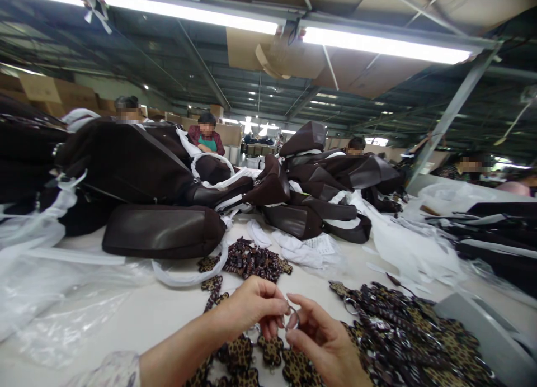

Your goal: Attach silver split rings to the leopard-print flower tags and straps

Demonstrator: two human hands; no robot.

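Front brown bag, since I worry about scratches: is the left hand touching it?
Apart: the head view shows white strap and tabletop between the left hand and the front brown bag.

Bright tube lights (pixel 386 45) beneath a dark, beamed roof (pixel 151 57)

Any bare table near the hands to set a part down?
Table: bare patch between clear plastic, white loop and left forearm; narrower one between white wrapping and right hand. Crowded: leopard-print charms below the hands and at right, brown bags behind.
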